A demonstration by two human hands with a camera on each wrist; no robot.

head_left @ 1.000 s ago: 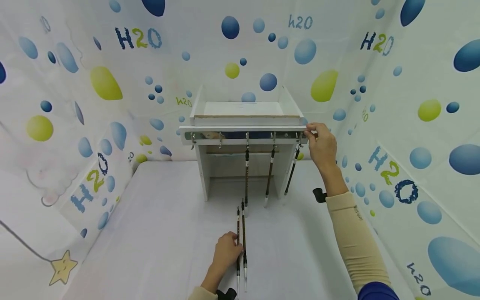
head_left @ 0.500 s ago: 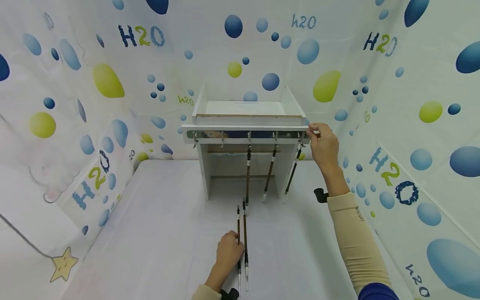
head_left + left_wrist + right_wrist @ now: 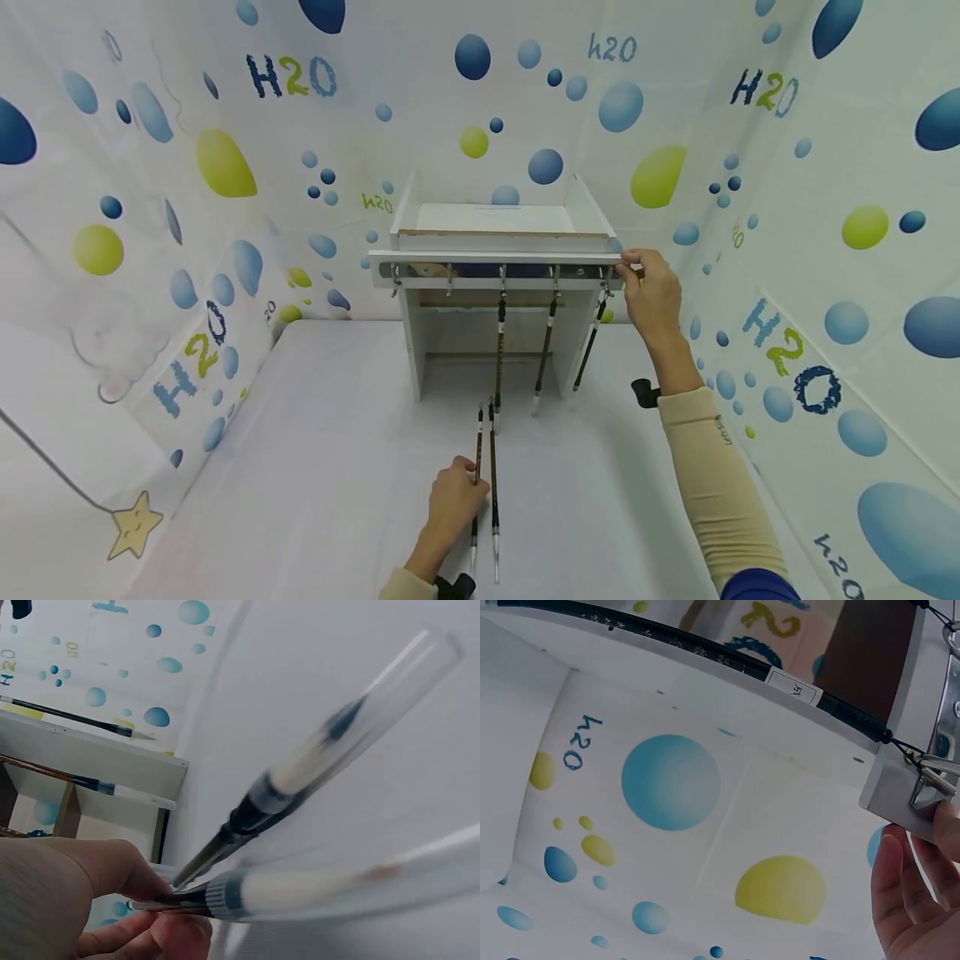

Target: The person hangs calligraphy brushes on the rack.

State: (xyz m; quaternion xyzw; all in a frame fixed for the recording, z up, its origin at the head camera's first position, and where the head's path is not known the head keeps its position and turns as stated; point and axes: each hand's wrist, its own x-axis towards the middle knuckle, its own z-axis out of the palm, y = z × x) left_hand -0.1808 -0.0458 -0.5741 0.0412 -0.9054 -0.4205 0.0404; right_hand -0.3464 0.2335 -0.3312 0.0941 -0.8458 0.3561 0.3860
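My left hand [image 3: 456,500] pinches a capped calligraphy brush [image 3: 479,446] between thumb and fingers, its loop end pointing toward the shelf. Right beside it lies a second capped brush [image 3: 494,479] on the white surface. Both clear caps show large in the left wrist view, the held brush [image 3: 262,896] below the other brush [image 3: 285,776]. My right hand [image 3: 652,296] grips the right end of a white hook rail [image 3: 435,283] on the shelf's front, thumb by the last hook. Three brushes hang there: a middle brush [image 3: 501,350], another brush [image 3: 546,346] and the rightmost brush [image 3: 590,346].
The small white shelf [image 3: 414,350] stands at the back of the white-covered table [image 3: 322,450], its upper tray [image 3: 495,218] above the rail. Two hooks at the rail's left, such as the end hook [image 3: 394,279], bear nothing. Printed sheeting [image 3: 420,75] encloses the sides and back.
The pinched brush has shifted slightly toward the shelf and tilts a little, its capped end now left of its loop end. My right hand keeps its grip; the head view drifts slightly.
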